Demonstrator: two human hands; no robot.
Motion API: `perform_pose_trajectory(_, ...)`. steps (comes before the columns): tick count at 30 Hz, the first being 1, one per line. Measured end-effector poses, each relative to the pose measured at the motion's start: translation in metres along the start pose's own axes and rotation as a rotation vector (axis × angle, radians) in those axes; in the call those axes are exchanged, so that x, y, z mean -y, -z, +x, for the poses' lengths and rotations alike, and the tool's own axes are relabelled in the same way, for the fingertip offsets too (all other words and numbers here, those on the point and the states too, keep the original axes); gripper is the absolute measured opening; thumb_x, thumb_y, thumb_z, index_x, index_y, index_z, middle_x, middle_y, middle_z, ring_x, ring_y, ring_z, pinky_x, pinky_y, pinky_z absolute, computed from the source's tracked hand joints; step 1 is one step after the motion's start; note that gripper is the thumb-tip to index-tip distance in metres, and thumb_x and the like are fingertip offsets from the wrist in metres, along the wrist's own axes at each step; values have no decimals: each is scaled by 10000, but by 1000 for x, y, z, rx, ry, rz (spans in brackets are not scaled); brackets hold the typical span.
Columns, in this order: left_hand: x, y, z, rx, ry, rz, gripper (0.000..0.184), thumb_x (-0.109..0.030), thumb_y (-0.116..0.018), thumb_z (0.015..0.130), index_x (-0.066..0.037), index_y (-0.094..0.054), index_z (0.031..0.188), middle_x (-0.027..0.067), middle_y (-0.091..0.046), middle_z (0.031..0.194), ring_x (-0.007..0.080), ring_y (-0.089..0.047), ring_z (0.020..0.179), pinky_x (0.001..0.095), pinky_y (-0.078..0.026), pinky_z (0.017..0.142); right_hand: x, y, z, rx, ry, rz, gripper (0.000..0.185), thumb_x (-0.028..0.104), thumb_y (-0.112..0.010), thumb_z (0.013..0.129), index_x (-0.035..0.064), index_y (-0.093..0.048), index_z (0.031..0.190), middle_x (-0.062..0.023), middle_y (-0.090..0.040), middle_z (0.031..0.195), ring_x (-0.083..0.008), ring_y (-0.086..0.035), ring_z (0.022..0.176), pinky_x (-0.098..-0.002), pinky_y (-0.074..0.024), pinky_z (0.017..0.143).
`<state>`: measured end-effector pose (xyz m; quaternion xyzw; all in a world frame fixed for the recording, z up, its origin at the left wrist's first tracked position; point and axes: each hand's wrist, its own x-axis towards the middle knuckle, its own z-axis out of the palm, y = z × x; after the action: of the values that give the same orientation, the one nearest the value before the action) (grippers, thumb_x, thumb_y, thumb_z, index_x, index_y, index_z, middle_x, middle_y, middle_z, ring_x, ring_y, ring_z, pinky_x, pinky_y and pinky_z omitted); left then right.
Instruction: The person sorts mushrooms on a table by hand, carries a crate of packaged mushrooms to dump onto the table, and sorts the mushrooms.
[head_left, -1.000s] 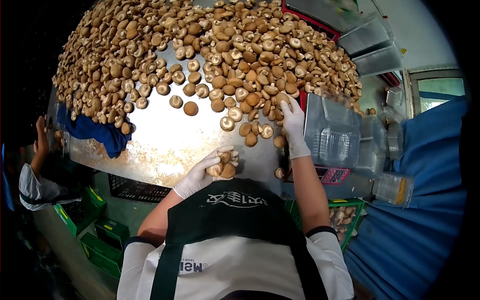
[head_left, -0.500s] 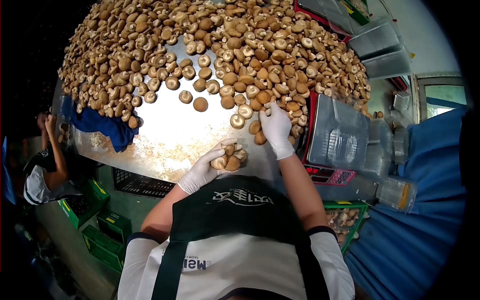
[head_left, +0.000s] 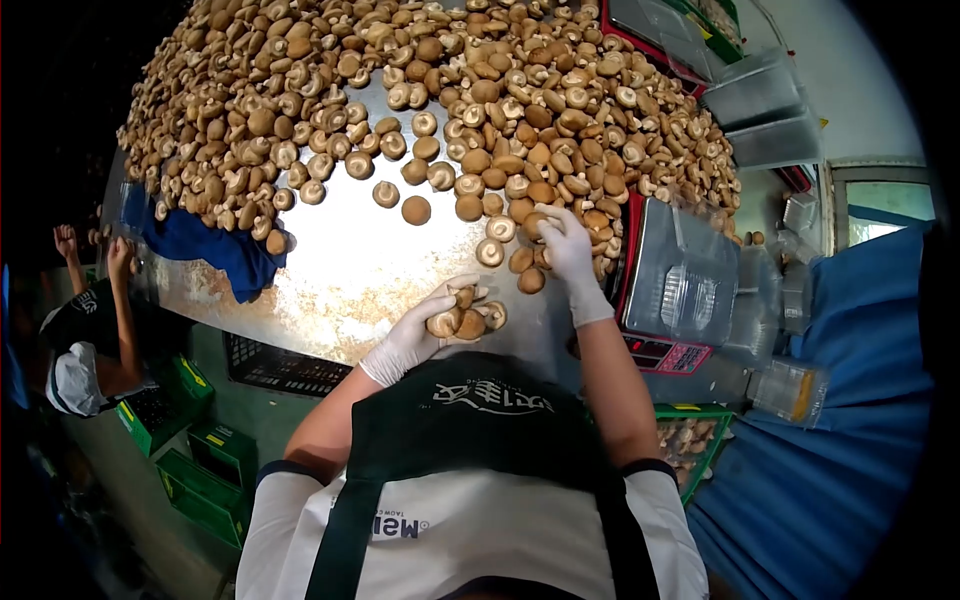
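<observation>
Several brown mushrooms (head_left: pixel 466 322) are gathered in my gloved left hand (head_left: pixel 418 330), its fingers curled round them near the table's front edge. Further out and to the right, my gloved right hand (head_left: pixel 568 246) has its fingertips on a mushroom at the edge of the large mushroom pile (head_left: pixel 540 130). The fingers are bent together there, and the fingertips are partly hidden. Two pale mushroom undersides (head_left: pixel 495 240) lie just left of that hand on the metal table (head_left: pixel 350 250).
Right of my right hand is a red-edged scale (head_left: pixel 665 355) with clear plastic boxes (head_left: pixel 690 270) on it. A blue cloth (head_left: pixel 215 250) lies at the table's left. Green crates (head_left: pixel 205 490) stand below. Another person (head_left: pixel 90 350) is at the far left.
My right hand left the scale's edge, moved left, then shifted slightly right over the pile's edge. My left hand still holds its mushrooms, which have spread slightly. The other person's arms have moved.
</observation>
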<state>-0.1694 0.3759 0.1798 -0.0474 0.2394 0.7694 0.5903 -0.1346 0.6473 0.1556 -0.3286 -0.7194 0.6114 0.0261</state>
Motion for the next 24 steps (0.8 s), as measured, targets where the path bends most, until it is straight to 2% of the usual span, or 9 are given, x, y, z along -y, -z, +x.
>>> perform_pose_trajectory(5, 0, 10, 1, -5, -63, 91, 576, -261, -482, 964, -49, -323, 1475, 191, -432, 1429, 330, -497, 1281, 404, -433, 1067, 36, 5, -32, 130, 22, 444, 412, 206, -553, 953, 21, -547, 1321, -79, -599, 1202, -162, -567, 1110, -304, -437, 984)
perform_pose_trajectory(9, -4, 6, 5, -7, -41, 96, 563, -284, -464, 996, -48, -305, 1482, 182, -436, 1424, 296, -506, 1275, 389, -443, 1062, 52, -12, -60, 178, 112, 162, 356, 155, -564, 937, 69, -600, 1280, -81, -633, 1145, -157, -609, 1027, -279, -480, 899)
perform_pose_trajectory(12, -3, 7, 15, -4, -30, 89, 565, -311, -449, 1019, -37, -289, 1486, 178, -440, 1419, 268, -513, 1272, 376, -454, 1054, 87, -43, -89, 346, -18, -177, 316, 159, -618, 917, 107, -647, 1227, -53, -645, 1115, -113, -610, 921, -262, -492, 800)
perform_pose_trajectory(15, 1, 13, 26, -174, 27, -25, 506, -244, -457, 1038, -15, -325, 1469, 158, -501, 1365, 234, -577, 1200, 343, -524, 969, 77, -52, -72, 361, 468, -287, 331, 148, -635, 904, 105, -648, 1231, -54, -656, 1120, -124, -618, 900, -265, -493, 788)
perform_pose_trajectory(16, 1, 16, 27, -153, 17, -29, 518, -249, -463, 1036, -10, -318, 1472, 160, -507, 1359, 237, -579, 1198, 346, -524, 969, 87, -48, -62, 434, 208, -243, 332, 143, -655, 888, 103, -655, 1217, -71, -653, 1161, -169, -633, 954, -298, -495, 848)
perform_pose_trajectory(18, 0, 16, 26, -116, -3, -40, 545, -260, -476, 1033, 2, -304, 1478, 163, -518, 1346, 244, -583, 1194, 350, -524, 970, 80, -45, -24, 280, 283, -260, 349, 158, -681, 867, 89, -656, 1208, -107, -639, 1206, -232, -641, 955, -349, -491, 883)
perform_pose_trajectory(20, -3, 19, 27, -83, -2, -35, 554, -280, -490, 1027, 0, -313, 1471, 171, -510, 1353, 258, -580, 1196, 368, -524, 975, 62, -40, 22, -107, 668, -560, 313, 182, -684, 863, 63, -664, 1152, -136, -634, 1177, -283, -621, 972, -402, -483, 881)
perform_pose_trajectory(22, -10, 20, 28, -64, -3, -64, 547, -289, -492, 1025, 0, -327, 1460, 176, -505, 1356, 264, -576, 1201, 378, -523, 977, 46, -29, 41, -225, 696, -842, 262, 169, -679, 859, 45, -668, 1090, -152, -635, 1095, -321, -586, 990, -432, -471, 873)
perform_pose_trajectory(24, -19, 10, 26, -118, -33, -18, 550, -316, -473, 1023, 9, -337, 1446, 177, -501, 1360, 278, -558, 1218, 383, -487, 1016, 35, -20, 34, -50, 548, -780, 201, 154, -664, 865, 44, -663, 1034, -151, -623, 1026, -334, -564, 1011, -437, -461, 870)
